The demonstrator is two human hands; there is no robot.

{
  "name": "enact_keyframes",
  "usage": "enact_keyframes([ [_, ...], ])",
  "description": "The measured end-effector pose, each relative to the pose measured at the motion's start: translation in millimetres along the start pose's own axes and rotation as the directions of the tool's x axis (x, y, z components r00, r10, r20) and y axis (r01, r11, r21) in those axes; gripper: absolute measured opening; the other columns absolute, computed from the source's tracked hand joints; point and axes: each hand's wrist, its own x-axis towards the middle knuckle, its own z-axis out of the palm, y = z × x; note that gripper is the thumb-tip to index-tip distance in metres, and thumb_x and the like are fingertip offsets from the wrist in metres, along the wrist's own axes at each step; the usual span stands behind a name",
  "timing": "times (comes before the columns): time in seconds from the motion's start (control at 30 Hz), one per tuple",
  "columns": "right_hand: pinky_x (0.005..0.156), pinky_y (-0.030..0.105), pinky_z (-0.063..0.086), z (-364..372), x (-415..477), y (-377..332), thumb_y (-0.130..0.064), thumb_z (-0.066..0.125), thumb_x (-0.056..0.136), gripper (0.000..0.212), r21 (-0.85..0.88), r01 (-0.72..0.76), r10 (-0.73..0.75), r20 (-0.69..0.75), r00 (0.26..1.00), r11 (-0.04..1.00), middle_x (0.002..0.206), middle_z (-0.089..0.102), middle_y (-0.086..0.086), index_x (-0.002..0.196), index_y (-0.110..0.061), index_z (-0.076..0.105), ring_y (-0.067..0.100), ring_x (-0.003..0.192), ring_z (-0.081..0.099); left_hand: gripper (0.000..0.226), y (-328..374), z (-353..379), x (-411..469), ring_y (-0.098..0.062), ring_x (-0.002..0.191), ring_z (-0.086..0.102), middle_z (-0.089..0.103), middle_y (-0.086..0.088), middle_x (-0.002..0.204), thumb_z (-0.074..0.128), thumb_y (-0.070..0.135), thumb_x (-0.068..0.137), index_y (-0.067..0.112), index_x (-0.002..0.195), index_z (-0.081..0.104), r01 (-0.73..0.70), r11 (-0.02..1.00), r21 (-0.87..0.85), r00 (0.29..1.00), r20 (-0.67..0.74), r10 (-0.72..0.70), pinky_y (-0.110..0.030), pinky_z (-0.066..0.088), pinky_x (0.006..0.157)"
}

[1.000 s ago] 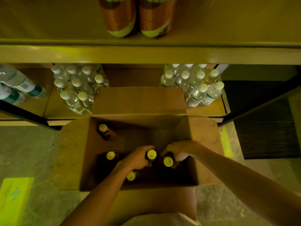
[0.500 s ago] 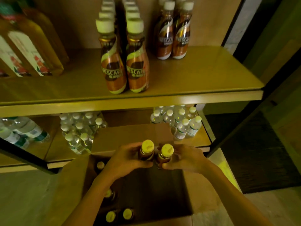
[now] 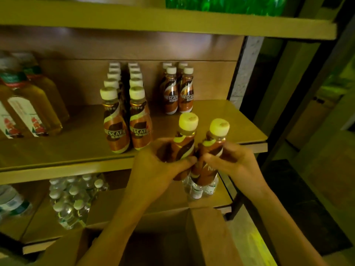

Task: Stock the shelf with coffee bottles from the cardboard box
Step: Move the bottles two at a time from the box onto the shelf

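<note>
My left hand (image 3: 159,169) grips a brown coffee bottle (image 3: 183,143) with a pale cap. My right hand (image 3: 230,162) grips a second coffee bottle (image 3: 213,148) right beside it. Both bottles stand upright, touching, just in front of the middle shelf's (image 3: 76,166) front edge. On that shelf two rows of the same coffee bottles (image 3: 126,120) run front to back, and a smaller group of coffee bottles (image 3: 178,93) stands at the back right. The open cardboard box (image 3: 207,237) sits below my arms; its inside is dark.
Amber bottles with white labels (image 3: 28,106) stand at the left of the middle shelf. Packs of clear water bottles (image 3: 73,198) fill the lower shelf. Green bottles (image 3: 221,3) sit on the top shelf. A dark upright post (image 3: 242,73) bounds the shelf on the right.
Both hands have lifted the two bottles out of the box and up to the height of the middle shelf. The view has tilted upward from the box to the shelves.
</note>
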Motion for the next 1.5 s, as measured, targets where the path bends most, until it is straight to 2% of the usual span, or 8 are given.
enact_keyframes([
  [0.13, 0.082, 0.031, 0.058, -5.7, 36.1, -16.9, -0.028, 0.074, 0.087, 0.021, 0.07, 0.029, -0.025, -0.061, 0.998, 0.997, 0.105, 0.076, 0.004, 0.106, -0.019, 0.074, 0.023, 0.101, 0.072, 0.026, 20.7, 11.8, 28.3, -0.002, 0.071, 0.072, 0.075, 0.013, 0.082, 0.085, 0.021, 0.073, 0.027, 0.095, 0.072, -0.051, 0.999, 0.007, 0.994, -0.094, 0.051, -0.013, 0.053, 0.054],
  [0.4, 0.085, 0.036, 0.058, 1.9, 90.0, -1.9, -0.029, 0.076, 0.085, 0.021, 0.098, -0.046, 0.063, -0.176, 0.982, 0.994, 0.101, 0.077, -0.002, 0.105, -0.021, 0.075, 0.016, 0.098, 0.072, 0.023, 11.4, 23.6, 80.9, 0.002, 0.078, 0.068, 0.074, 0.019, 0.082, 0.082, 0.032, 0.07, 0.038, 0.09, 0.072, 0.022, 0.996, 0.089, 0.969, -0.246, 0.001, -0.028, 0.055, 0.073],
  [0.8, 0.082, 0.036, 0.06, 6.9, 100.8, 29.5, -0.041, 0.076, 0.083, 0.029, -0.008, -0.094, 0.09, -0.214, 0.973, 0.996, 0.095, 0.075, -0.007, 0.109, -0.028, 0.069, 0.009, 0.091, 0.071, 0.03, -20.0, 32.5, 92.8, 0.002, 0.091, 0.066, 0.072, 0.023, 0.094, 0.076, 0.034, 0.076, 0.049, 0.1, 0.064, 0.029, 0.996, 0.085, 0.964, -0.266, -0.005, -0.034, 0.056, 0.085],
  [1.0, 0.083, 0.012, 0.05, 8.2, 79.2, 37.7, -0.043, 0.075, 0.082, 0.056, -0.128, -0.091, 0.061, -0.22, 0.974, 0.988, 0.117, 0.067, -0.02, 0.133, -0.033, 0.053, -0.009, 0.108, 0.061, 0.066, -24.4, 38.6, 68.1, 0.013, 0.103, 0.06, 0.066, 0.021, 0.113, 0.084, 0.031, 0.072, 0.034, 0.131, 0.053, -0.051, 0.989, 0.139, 0.929, -0.357, 0.098, -0.002, 0.048, 0.074],
  [1.1, 0.077, 0.002, 0.046, 10.6, 70.6, 45.1, -0.024, 0.076, 0.084, 0.062, -0.17, -0.099, 0.06, -0.219, 0.974, 0.98, 0.118, 0.067, -0.019, 0.139, -0.029, 0.048, -0.013, 0.105, 0.06, 0.063, -27.0, 45.6, 60.0, 0.008, 0.101, 0.063, 0.067, 0.018, 0.111, 0.085, 0.03, 0.072, 0.032, 0.127, 0.055, -0.06, 0.987, 0.15, 0.925, -0.363, 0.112, -0.009, 0.051, 0.079],
  [1.2, 0.084, 0.011, 0.05, 10.4, 72.8, 47.5, -0.022, 0.076, 0.084, 0.066, -0.223, -0.116, 0.068, -0.211, 0.975, 0.968, 0.118, 0.066, -0.018, 0.141, -0.031, 0.044, -0.007, 0.106, 0.062, 0.066, -25.9, 50.3, 61.4, 0.0, 0.102, 0.063, 0.066, 0.013, 0.115, 0.083, 0.024, 0.074, 0.024, 0.133, 0.053, -0.032, 0.986, 0.162, 0.93, -0.357, 0.089, -0.018, 0.053, 0.085],
  [1.37, 0.074, 0.001, 0.046, 11.2, 76.9, 56.3, -0.02, 0.077, 0.083, 0.071, -0.261, -0.136, 0.074, -0.234, 0.969, 0.956, 0.106, 0.063, -0.03, 0.142, -0.034, 0.04, -0.023, 0.094, 0.057, 0.066, -26.6, 52.5, 68.6, 0.007, 0.086, 0.057, 0.058, 0.027, 0.098, 0.075, 0.007, 0.077, 0.025, 0.134, 0.049, 0.007, 0.981, 0.193, 0.933, -0.355, 0.063, 0.0, 0.043, 0.066],
  [1.5, 0.072, -0.003, 0.043, 15.8, 80.9, 62.2, -0.018, 0.081, 0.079, 0.076, -0.264, -0.136, 0.058, -0.283, 0.957, 0.955, 0.1, 0.057, -0.035, 0.142, -0.031, 0.041, -0.03, 0.091, 0.052, 0.065, -25.7, 46.9, 86.5, -0.011, 0.095, 0.061, 0.065, 0.011, 0.102, 0.069, -0.004, 0.074, 0.021, 0.132, 0.052, 0.096, 0.976, 0.195, 0.946, -0.323, -0.029, -0.005, 0.044, 0.061],
])
